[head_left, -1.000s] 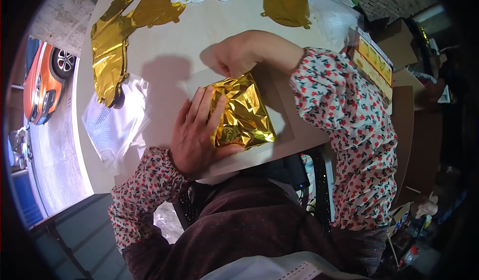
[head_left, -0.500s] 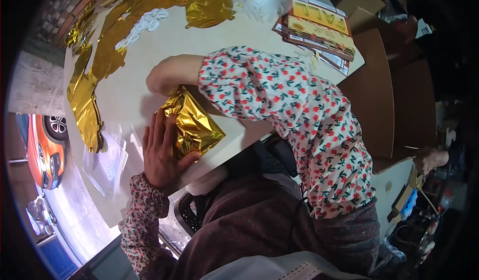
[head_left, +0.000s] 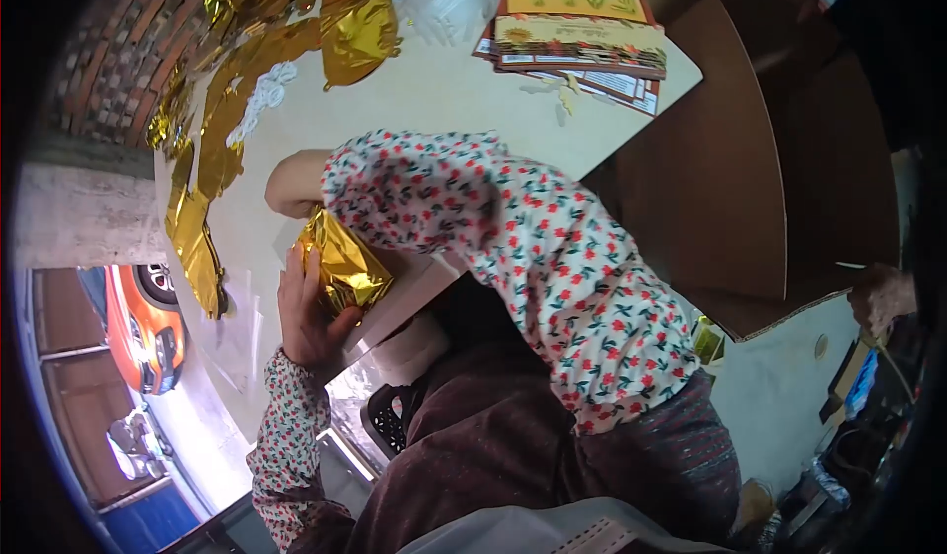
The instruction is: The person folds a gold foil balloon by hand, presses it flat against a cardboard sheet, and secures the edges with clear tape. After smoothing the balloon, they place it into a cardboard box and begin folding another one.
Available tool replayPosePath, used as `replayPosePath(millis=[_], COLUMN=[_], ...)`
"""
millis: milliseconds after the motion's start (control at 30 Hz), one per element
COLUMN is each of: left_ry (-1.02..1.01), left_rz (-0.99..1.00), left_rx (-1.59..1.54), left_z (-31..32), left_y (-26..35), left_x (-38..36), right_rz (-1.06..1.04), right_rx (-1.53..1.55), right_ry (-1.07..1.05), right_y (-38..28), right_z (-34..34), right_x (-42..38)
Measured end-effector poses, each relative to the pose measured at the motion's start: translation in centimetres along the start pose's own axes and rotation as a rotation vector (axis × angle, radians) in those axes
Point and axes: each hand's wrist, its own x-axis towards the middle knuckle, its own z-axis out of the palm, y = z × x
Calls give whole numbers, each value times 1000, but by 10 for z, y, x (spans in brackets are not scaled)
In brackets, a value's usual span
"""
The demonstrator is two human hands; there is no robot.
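A folded gold foil balloon (head_left: 353, 270) lies at the near edge of the white table, creased and shiny. My left hand (head_left: 308, 309) rests along its left side, fingers stretched out over the foil and thumb spread toward its lower corner. At the balloon's far end, my right hand (head_left: 295, 185) is bent sharply at the wrist. Its fingers are hidden behind the wrist and the foil, so their grip does not show. The floral right sleeve (head_left: 513, 228) crosses above the table and covers part of the balloon's right side.
More flat gold foil balloons (head_left: 357, 41) lie along the table's far and left sides, near a white coil of string (head_left: 261, 102). Printed FALL packages (head_left: 580, 31) are stacked at the back right, beside clear plastic bags (head_left: 446, 0). A large cardboard box (head_left: 691, 159) stands right.
The whole view has shifted, so the table and my arms appear further left. Both hands stay at the same foil balloon, the left fingers still lying over it.
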Motion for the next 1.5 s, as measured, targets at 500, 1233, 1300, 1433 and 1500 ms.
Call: replayPosePath(millis=[500, 1233, 1300, 1433, 1500], left_ry=[-43, -38, -39, -37, -34], left_rz=[-62, -91, -98, -104, -114], left_rx=[30, -37, -64, -67, -70], left_z=[3, 5, 5, 4, 4], left_y=[2, -1, -2, 1, 3], left_x=[-5, -7, -8, -6, -7], right_rz=[120, 485, 465, 344, 338], right_rx=[142, 222, 227, 229, 198], right_ry=[234, 17, 42, 176, 160], right_y=[16, 18, 12, 13, 14], right_z=[43, 39, 34, 36, 36], right_x=[94, 219, 187, 151, 148])
